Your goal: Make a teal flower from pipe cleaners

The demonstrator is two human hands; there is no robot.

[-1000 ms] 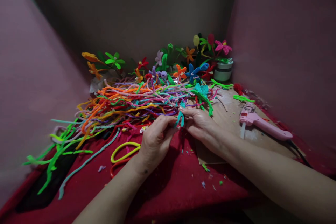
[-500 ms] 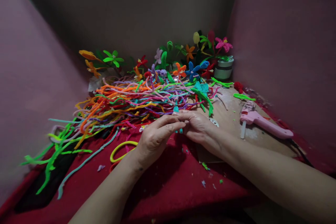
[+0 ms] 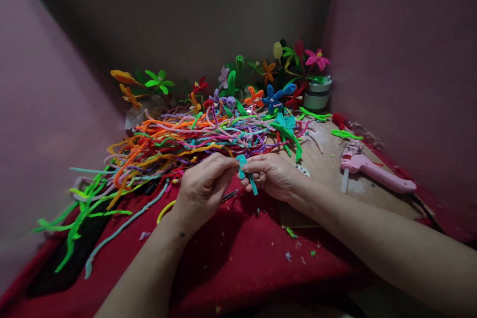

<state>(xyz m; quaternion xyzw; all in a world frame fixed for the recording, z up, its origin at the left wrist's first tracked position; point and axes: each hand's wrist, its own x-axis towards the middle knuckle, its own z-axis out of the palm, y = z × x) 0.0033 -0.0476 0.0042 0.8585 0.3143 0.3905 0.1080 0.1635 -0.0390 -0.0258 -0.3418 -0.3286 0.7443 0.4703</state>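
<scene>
A short teal pipe cleaner (image 3: 242,161), bent into a loop with a tail hanging below, is held between my hands above the red cloth. My right hand (image 3: 266,171) pinches it from the right, fingers curled around the tail. At its upper left edge, my left hand (image 3: 208,179) is closed, the thumb and forefinger meeting on the loop. Below my left hand lies a pair of scissors with a yellow handle (image 3: 166,210), mostly hidden; its dark blades (image 3: 229,196) show beside my fingers.
Many loose pipe cleaners (image 3: 186,134) spread behind my hands. Pipe-cleaner flowers (image 3: 273,98) stand along the back near a white pot (image 3: 317,93). A pink glue gun (image 3: 372,169) rests on a cardboard sheet (image 3: 324,159) at right. Small scraps dot the red cloth (image 3: 238,268).
My hands have drawn a little apart and my left hand has shifted left. More of the teal loop and tail now shows, as do the scissor blades.
</scene>
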